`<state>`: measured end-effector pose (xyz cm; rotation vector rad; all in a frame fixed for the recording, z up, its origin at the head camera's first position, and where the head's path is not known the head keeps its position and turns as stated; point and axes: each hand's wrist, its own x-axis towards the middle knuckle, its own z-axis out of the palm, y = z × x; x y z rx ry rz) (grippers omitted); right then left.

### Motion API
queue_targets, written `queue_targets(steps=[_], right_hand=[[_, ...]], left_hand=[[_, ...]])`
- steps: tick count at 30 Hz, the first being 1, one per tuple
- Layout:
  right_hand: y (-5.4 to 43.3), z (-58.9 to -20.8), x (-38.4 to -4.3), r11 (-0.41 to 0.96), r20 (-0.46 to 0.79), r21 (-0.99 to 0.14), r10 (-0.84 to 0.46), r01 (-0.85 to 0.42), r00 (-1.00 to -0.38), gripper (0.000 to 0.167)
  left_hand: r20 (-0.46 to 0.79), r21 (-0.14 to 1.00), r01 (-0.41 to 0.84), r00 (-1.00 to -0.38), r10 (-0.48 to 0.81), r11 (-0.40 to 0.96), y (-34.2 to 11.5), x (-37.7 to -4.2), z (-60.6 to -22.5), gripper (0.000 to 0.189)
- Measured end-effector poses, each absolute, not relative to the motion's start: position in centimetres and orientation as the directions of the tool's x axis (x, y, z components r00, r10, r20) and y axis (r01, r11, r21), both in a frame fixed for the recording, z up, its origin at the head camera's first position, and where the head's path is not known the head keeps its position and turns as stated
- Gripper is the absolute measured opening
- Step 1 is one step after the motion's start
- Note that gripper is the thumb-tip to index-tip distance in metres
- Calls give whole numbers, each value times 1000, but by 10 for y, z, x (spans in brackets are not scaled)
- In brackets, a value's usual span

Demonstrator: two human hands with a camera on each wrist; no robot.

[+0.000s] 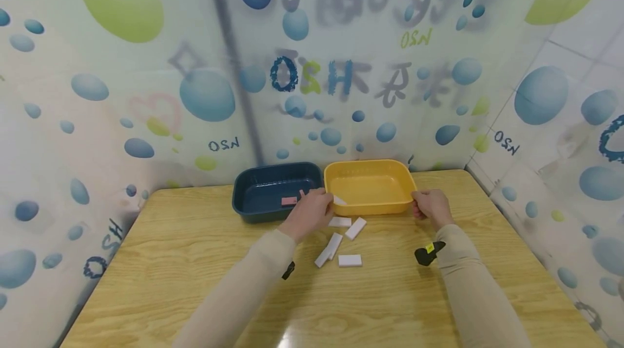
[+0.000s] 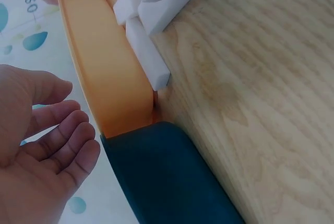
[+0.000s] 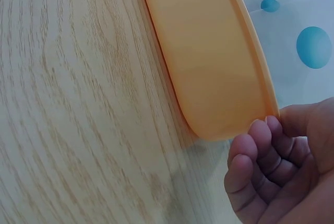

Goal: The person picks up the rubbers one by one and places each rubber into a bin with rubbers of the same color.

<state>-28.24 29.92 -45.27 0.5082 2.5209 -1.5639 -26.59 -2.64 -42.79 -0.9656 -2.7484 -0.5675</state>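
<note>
Blocks (image 1: 335,244) before yellow tray (image 1: 370,188) (room rightward)

Yellow tray (image 1: 369,209) looks smooth plastic, table (image 1: 390,299) wood-grained

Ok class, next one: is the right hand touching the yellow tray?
Touching. The right wrist view shows the right hand pinching the rim of the yellow tray at one end.
</note>
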Motion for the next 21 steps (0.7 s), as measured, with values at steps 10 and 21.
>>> queue_targets(steps=[10, 21], right_hand=[[300, -451, -282, 406, -274, -848, 211, 339, -938, 33], [299, -452, -281, 414, -287, -841, 207, 349, -935, 32]], left_hand=[[248, 239, 676, -737, 629, 697, -33, -254, -430, 7], [227, 224, 707, -707, 669, 671, -42, -239, -444, 8]])
